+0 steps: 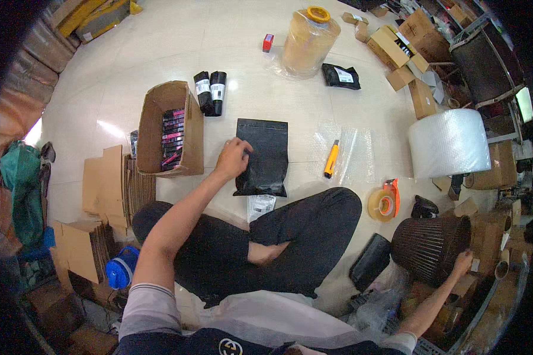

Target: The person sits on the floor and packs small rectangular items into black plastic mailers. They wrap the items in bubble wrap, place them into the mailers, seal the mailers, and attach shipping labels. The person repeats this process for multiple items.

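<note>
My left hand [233, 158] rests on the left edge of a black plastic mailer bag [266, 155] lying flat on the floor before my crossed legs. Whether its fingers pinch the bag is unclear. Printed labels [263, 205] stick out from under the bag's near edge. Far to the right, my right hand [463, 262] is at the rim of a dark slatted waste basket [431, 248]; its fingers are too small to read. A yellow box cutter [332, 159] lies on bubble wrap [355, 155] right of the bag. Nearer me is a tape dispenser [384, 204] with clear tape.
An open cardboard box [195, 137] of small packets stands left, near two black wrapped parcels [211, 94]. Flattened cartons [113, 186] lean beside it. A wrapped film roll [311, 44] and a black parcel [341, 76] are ahead. A bubble wrap roll [449, 143] stands right.
</note>
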`<state>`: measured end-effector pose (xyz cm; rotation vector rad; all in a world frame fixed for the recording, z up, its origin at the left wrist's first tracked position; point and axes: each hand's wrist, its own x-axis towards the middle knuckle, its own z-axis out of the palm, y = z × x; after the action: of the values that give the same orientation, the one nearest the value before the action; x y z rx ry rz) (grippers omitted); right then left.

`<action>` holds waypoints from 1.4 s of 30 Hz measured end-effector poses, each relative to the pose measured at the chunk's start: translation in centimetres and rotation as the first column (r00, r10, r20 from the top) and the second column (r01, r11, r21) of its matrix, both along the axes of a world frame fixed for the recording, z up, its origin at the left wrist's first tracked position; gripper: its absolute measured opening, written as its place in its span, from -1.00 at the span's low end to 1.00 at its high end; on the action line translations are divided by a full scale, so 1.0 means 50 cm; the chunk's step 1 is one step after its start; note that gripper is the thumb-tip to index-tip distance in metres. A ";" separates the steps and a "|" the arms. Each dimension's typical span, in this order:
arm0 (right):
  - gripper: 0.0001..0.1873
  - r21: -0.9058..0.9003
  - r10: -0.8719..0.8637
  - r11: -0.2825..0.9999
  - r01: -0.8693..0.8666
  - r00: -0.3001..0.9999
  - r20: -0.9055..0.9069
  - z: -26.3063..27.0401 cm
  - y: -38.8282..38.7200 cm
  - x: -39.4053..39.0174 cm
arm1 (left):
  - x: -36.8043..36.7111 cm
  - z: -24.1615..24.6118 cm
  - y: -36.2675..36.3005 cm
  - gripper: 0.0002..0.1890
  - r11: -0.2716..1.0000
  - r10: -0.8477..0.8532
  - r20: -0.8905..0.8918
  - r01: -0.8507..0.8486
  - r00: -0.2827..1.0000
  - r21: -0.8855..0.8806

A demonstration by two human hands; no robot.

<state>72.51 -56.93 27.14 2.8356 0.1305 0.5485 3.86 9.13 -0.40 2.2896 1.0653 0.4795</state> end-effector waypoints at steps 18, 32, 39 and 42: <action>-0.31 0.174 0.862 -0.037 -0.984 -0.119 -0.492 -0.545 1.030 -1.007 | -0.008 -0.040 -0.155 -0.10 0.957 -0.197 -0.485 0.276 0.852 0.095; -0.46 0.644 0.612 0.405 -0.649 -0.331 -0.718 -0.540 1.169 -0.853 | 0.010 -0.035 -0.024 -0.43 0.960 -0.219 -0.282 0.155 0.934 -0.232; -0.55 0.142 0.963 -0.010 -0.990 -0.047 -0.264 -0.526 1.107 -0.962 | 0.032 -0.062 0.090 -0.59 0.929 0.009 -0.203 -0.083 0.979 -0.361; -0.58 0.033 0.994 0.005 -0.999 0.002 -0.110 -0.540 1.109 -0.992 | 0.059 -0.047 0.098 -0.60 0.921 0.217 -0.196 -0.267 0.956 -0.283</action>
<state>22.90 -1.48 0.16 2.1094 2.3199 0.5428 6.79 14.03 -2.73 1.9560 1.4086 0.2041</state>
